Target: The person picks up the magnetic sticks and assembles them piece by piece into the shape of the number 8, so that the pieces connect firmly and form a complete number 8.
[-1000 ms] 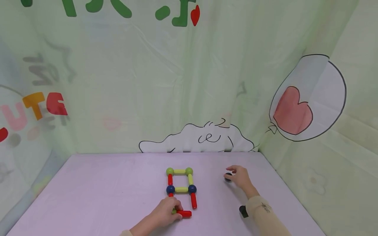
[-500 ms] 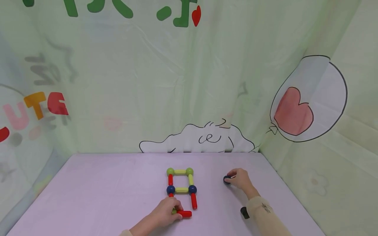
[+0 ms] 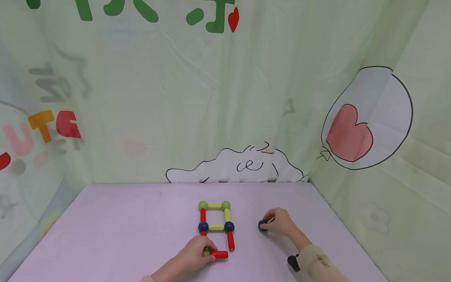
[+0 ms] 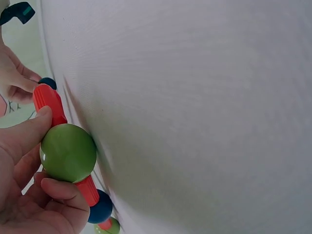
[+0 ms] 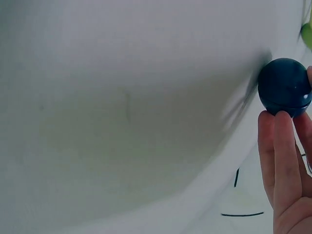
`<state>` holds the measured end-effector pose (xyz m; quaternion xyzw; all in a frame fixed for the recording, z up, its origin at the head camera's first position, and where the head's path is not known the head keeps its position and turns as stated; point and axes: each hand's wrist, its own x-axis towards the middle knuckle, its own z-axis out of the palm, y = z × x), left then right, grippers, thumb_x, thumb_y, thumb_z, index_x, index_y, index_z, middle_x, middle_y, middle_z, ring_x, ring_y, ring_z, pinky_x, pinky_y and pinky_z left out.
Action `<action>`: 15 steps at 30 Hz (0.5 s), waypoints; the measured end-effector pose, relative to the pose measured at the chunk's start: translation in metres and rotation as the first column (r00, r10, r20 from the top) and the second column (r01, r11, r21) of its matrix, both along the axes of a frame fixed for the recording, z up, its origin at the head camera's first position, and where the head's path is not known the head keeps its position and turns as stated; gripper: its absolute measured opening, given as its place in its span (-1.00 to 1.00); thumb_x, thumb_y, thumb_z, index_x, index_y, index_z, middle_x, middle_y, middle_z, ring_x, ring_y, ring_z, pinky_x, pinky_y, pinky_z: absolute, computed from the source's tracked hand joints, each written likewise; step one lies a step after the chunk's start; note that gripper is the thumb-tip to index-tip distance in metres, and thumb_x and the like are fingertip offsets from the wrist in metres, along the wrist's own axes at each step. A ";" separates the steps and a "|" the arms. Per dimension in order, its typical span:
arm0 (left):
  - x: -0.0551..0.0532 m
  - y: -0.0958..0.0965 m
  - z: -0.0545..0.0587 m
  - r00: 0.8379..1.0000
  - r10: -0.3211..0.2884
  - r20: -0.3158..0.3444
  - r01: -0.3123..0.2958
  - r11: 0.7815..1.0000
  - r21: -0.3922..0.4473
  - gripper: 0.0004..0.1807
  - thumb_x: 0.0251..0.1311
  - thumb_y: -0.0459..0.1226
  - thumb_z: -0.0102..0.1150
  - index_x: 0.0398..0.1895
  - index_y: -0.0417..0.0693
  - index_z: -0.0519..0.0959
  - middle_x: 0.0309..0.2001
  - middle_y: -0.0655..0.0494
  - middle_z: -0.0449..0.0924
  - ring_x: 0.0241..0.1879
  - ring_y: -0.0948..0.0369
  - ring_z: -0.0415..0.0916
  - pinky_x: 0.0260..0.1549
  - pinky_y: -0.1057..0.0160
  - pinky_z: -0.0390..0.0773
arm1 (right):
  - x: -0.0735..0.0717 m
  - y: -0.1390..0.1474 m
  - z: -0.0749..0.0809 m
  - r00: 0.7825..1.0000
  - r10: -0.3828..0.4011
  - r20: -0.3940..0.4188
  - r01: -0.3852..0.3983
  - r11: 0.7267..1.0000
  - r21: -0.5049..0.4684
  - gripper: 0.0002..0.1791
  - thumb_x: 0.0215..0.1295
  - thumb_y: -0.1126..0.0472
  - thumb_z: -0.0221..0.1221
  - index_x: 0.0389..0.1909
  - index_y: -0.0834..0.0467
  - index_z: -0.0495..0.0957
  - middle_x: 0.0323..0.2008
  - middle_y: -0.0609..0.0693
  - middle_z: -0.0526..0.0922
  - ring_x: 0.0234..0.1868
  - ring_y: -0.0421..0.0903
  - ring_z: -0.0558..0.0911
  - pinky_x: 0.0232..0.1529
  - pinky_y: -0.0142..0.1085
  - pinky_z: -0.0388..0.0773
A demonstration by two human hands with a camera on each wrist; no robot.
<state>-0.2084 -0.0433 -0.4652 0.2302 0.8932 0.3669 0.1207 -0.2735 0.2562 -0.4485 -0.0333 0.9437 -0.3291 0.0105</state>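
My left hand holds the near-left corner of a frame of balls and rods, its thumb on a red rod and its other fingers around a green ball. That red rod points right from the ball. My right hand pinches a dark blue ball between thumb and fingers, to the right of the frame. In the head view the frame has two green balls at the back, two blue balls midway, yellow-green rods and red rods. A red rod extends toward me from the right blue ball.
A lilac tabletop lies beneath everything. A pale curtain with printed letters and drawings hangs behind it and along the sides. A black wrist device sits at my right cuff.
My right hand has moved left and nearer to me with the blue ball, closer to the frame. My left hand stays at the green ball and red rod.
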 end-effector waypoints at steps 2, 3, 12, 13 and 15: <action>0.000 0.000 0.000 1.000 -0.002 0.002 0.002 1.000 0.004 -0.85 -0.04 -0.30 0.33 -0.34 -0.04 0.66 -0.50 0.36 0.46 -0.45 0.32 0.33 -0.42 0.38 0.39 | 0.004 -0.003 0.000 1.000 0.028 -0.003 -0.028 1.000 -0.011 -0.78 -0.17 0.29 0.42 -0.48 0.22 0.58 -0.51 -0.04 0.56 -0.46 -0.16 0.52 -0.46 -0.33 0.49; 0.000 0.000 0.000 1.000 -0.002 0.005 0.002 1.000 0.006 -0.85 -0.04 -0.30 0.33 -0.34 -0.05 0.66 -0.50 0.36 0.46 -0.45 0.32 0.33 -0.42 0.38 0.39 | 0.007 -0.005 0.000 0.999 0.046 -0.007 -0.047 0.999 -0.018 -0.77 -0.18 0.29 0.42 -0.49 0.22 0.58 -0.51 -0.04 0.56 -0.47 -0.16 0.52 -0.46 -0.34 0.49; 0.000 0.000 0.002 1.000 0.000 0.024 -0.001 1.000 0.019 -0.85 -0.04 -0.32 0.33 -0.33 -0.06 0.67 -0.50 0.34 0.47 -0.46 0.32 0.35 -0.41 0.40 0.43 | 0.025 -0.015 0.002 0.978 0.208 0.015 -0.207 0.977 -0.051 -0.76 -0.15 0.25 0.42 -0.47 0.23 0.57 -0.51 -0.04 0.55 -0.48 -0.17 0.50 -0.48 -0.39 0.47; 0.000 0.000 0.001 1.000 0.000 0.025 -0.001 1.000 0.019 -0.85 -0.04 -0.32 0.33 -0.34 -0.07 0.67 -0.50 0.34 0.47 -0.46 0.32 0.35 -0.41 0.40 0.43 | 0.026 -0.016 0.002 0.975 0.220 0.024 -0.219 0.974 -0.055 -0.76 -0.15 0.25 0.41 -0.47 0.23 0.57 -0.51 -0.04 0.55 -0.48 -0.17 0.50 -0.47 -0.39 0.47; 0.000 0.000 0.001 1.000 0.000 0.028 -0.001 1.000 0.020 -0.85 -0.04 -0.32 0.33 -0.33 -0.07 0.67 -0.50 0.34 0.47 -0.46 0.32 0.35 -0.41 0.40 0.43 | 0.030 -0.019 0.002 0.971 0.236 0.041 -0.233 0.971 -0.060 -0.77 -0.14 0.25 0.41 -0.46 0.22 0.57 -0.50 -0.05 0.54 -0.48 -0.17 0.50 -0.47 -0.40 0.47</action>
